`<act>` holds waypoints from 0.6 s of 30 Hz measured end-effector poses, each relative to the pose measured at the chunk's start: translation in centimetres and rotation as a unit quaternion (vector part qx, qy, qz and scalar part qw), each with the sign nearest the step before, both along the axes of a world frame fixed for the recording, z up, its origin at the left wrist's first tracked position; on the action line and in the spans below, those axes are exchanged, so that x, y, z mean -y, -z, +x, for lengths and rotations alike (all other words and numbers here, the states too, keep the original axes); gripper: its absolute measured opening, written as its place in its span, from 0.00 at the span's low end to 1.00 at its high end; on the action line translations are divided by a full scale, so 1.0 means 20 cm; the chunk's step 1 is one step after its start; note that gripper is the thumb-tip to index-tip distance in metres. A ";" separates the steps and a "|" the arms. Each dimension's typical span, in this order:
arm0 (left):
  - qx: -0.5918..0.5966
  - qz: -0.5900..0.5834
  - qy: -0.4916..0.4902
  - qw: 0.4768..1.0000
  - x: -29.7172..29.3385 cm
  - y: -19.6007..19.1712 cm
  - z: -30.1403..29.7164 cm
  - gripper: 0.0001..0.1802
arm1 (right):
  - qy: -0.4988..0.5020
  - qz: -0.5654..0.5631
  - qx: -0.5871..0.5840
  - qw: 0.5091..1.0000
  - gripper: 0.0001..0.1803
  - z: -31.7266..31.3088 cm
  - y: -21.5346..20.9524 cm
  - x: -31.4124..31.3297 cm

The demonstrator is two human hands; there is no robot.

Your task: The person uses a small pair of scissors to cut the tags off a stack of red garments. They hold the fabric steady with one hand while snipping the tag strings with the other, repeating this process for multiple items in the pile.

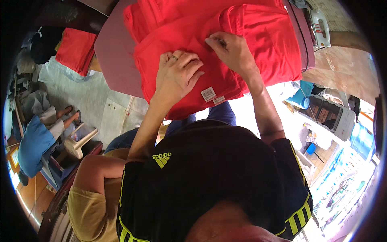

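Observation:
Red garments [268, 44] lie folded and layered over a maroon table [115, 60] in front of me. My left hand [177, 74], with a ring on one finger, rests on the near-left part of the cloth. Its fingers are curled and drawn close to the thumb, apparently pinching the fabric. Farther off and to the right, my right hand [231, 50] is also closed, its bent fingers against a fold of the top garment. A white barcode label [208, 94] lies near the cloth's front edge, with a second label [219, 100] beside it.
An iron [320, 28] stands at the table's far right, near a dark cord. At my left sits a person in a mustard shirt [86, 209]; another in blue [36, 139] is farther left, near a beige stool [80, 141]. A grey crate [332, 115] stands at right.

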State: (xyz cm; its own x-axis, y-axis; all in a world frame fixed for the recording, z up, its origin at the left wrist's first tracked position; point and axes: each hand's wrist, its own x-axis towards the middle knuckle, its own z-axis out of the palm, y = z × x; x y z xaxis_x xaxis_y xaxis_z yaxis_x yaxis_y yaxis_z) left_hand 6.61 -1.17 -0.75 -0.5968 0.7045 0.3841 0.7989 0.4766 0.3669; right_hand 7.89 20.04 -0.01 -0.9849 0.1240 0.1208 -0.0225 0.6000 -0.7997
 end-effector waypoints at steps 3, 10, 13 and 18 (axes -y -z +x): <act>-0.013 0.015 -0.002 1.000 -0.01 0.02 0.02 0.12 | 0.011 0.064 -0.009 0.998 0.17 -0.07 0.05 0.04; -0.034 0.013 0.008 0.999 0.01 0.03 0.03 0.13 | -0.022 -0.071 0.035 0.997 0.14 -0.13 0.02 -0.11; -0.036 0.006 0.015 0.999 0.01 0.02 0.03 0.15 | -0.004 -0.034 0.005 0.999 0.14 -0.17 0.02 -0.12; -0.020 -0.059 0.034 0.997 -0.02 -0.07 0.03 0.21 | 0.071 -0.123 -0.002 0.990 0.12 -0.08 -0.02 -0.14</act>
